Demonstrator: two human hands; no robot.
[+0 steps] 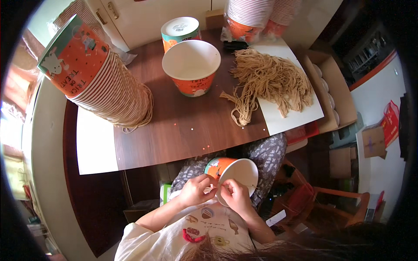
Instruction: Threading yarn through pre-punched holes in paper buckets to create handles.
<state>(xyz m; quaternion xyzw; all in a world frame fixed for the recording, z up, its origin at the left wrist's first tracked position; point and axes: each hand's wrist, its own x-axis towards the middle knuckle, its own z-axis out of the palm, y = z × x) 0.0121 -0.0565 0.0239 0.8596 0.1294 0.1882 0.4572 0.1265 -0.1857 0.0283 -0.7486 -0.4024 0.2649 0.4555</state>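
A paper bucket [217, 166], orange and teal outside and white inside, lies tilted on my lap with its mouth turned toward the right. At its near rim, my left hand [197, 190] is closed with the fingertips pinched together. Close beside it, my right hand [237, 196] also pinches at the rim, thumb against forefinger. Whatever thin thing lies between the fingertips is too small to make out. On the table stands another open bucket [194, 82] of the same print, upright, with an upside-down bucket [181, 29] behind it.
A tall leaning stack of nested buckets [114, 89] with beige cord loops stands at the table's left. Tan cords [270, 80] lie heaped on a white sheet [311, 108] at right. More bucket stacks [248, 15] stand behind. A cardboard box [346, 102] sits right of the table [152, 143].
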